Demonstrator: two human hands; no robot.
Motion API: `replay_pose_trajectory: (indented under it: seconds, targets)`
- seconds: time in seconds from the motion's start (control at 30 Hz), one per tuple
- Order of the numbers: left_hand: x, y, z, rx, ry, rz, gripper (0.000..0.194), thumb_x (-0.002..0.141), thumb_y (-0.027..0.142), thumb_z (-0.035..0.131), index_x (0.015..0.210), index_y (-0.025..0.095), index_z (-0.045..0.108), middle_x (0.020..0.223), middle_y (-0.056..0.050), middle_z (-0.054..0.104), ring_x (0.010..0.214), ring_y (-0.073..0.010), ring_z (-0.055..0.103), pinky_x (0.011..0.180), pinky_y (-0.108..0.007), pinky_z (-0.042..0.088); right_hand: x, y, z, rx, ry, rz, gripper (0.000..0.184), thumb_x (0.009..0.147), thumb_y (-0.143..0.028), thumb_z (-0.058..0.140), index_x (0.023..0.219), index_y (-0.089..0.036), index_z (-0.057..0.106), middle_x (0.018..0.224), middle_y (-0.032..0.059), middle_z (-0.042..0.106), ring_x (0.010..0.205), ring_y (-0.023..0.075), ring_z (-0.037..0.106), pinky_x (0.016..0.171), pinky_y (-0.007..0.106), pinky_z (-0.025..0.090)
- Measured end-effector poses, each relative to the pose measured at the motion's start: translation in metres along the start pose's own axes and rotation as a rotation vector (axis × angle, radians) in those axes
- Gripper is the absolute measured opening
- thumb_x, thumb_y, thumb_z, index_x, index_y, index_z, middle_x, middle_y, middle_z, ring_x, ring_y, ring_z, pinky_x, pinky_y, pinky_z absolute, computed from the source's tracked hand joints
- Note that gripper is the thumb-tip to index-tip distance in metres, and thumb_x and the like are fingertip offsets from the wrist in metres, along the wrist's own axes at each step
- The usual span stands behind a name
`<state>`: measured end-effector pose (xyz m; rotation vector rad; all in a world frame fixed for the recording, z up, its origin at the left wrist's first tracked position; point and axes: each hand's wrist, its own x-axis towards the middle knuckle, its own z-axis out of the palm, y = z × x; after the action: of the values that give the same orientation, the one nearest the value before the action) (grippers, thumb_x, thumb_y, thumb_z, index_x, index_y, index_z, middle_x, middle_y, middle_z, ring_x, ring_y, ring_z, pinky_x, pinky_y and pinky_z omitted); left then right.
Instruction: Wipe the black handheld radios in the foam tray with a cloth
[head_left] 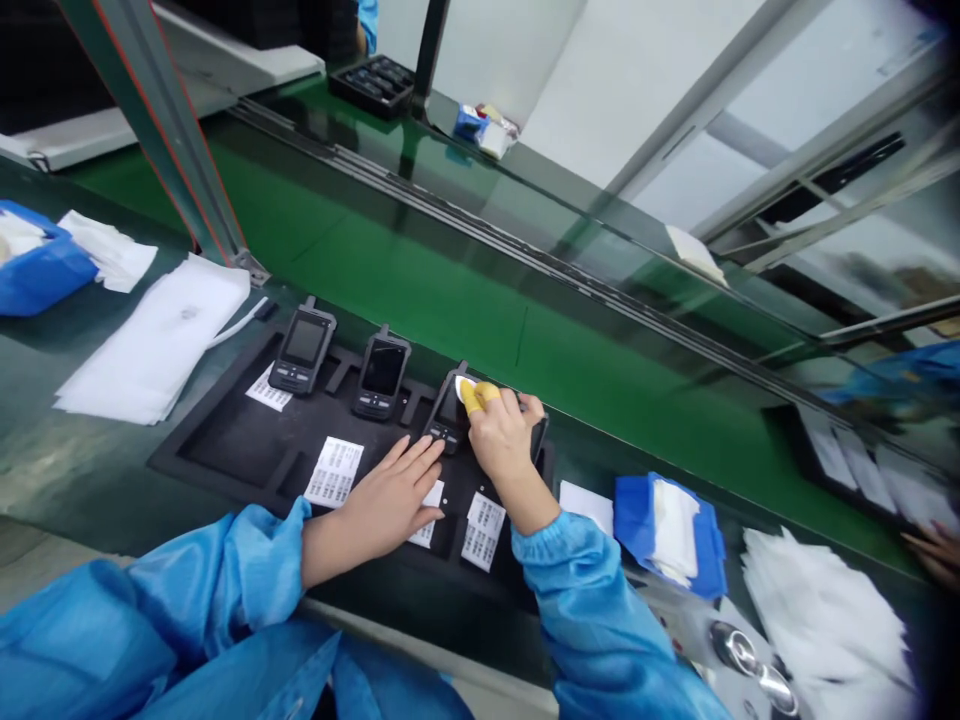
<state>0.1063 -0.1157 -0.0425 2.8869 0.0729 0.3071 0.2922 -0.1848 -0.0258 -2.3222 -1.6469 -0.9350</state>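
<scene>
My right hand (501, 435), with yellow finger cots on its fingertips, pinches a small white wipe (463, 386) against the screen of a black handheld radio (444, 425). My left hand (391, 490) lies flat with fingers stretched out, its fingertips by the lower end of that radio. Two more radios, one at the left (302, 348) and one in the middle (381, 372), rest screen up along the far side of a black tray (225, 440). Another is mostly hidden behind my right hand. Printed label sheets (335, 472) lie in the tray, one partly under my left hand.
Left of the tray lie a stack of white sheets (157, 340) and a blue box of wipes (45, 265). To the right are another blue box (671, 535) and a white pile (825, 610). A green conveyor belt (450, 290) runs behind; a co-worker's hand (937, 550) shows far right.
</scene>
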Motion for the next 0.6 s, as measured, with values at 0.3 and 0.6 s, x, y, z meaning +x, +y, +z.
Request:
replay_pose_trajectory:
  seconds: [0.3,0.6]
  targets:
    - [0.000,0.001,-0.001,-0.011,-0.017,-0.004,0.043,0.090,0.039,0.052,0.119,0.008,0.058,0.142,-0.016,0.043,0.134,-0.0283,0.037,0.111,-0.044,0.025,-0.038,-0.017,-0.021,0.112,0.008,-0.135,0.025,0.081,-0.006,0.050,0.089,-0.022,0.068,0.094,0.0027,0.067,0.082,0.0153,0.048,0.087,0.039,0.020]
    - [-0.003,0.004,-0.003,0.044,-0.043,-0.037,0.042,0.088,0.041,0.055,0.117,0.011,0.059,0.142,-0.015,0.044,0.133,-0.0290,0.038,0.112,-0.047,0.023,-0.016,-0.017,-0.012,0.128,-0.059,-0.139,0.020,0.084,-0.011,0.052,0.087,-0.021,0.068,0.095,0.0038,0.066,0.086,0.0170,0.046,0.089,0.040,0.017]
